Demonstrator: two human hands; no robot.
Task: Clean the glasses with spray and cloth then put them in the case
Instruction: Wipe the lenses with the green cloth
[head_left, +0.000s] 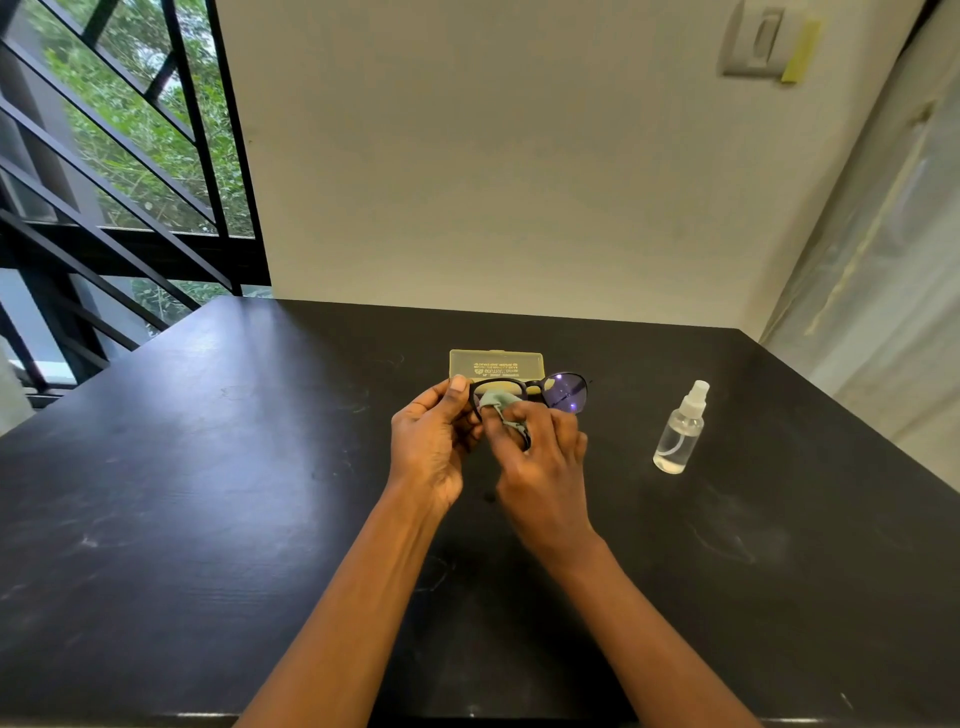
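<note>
Above the black table (208, 493), just before the closed case (496, 364): glasses (540, 389) held crosswise, long axis left-right, left hand (434, 441) pinching left rim, right hand (540, 441) pressing cloth (496, 402) on left lens; spray bottle (680, 431) apart, nearer right hand.

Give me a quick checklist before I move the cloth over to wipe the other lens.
1. Left hand grips the glasses by the frame end: ok.
2. Right hand pinches the cloth against the lens: ok.
3. Other lens uncovered and reachable: ok.
4. This lens fully clean: cannot tell, cloth hides it.
5. Spray bottle upright, apart from the hands: ok.
6. Case open for later: not ok, it looks closed.
</note>
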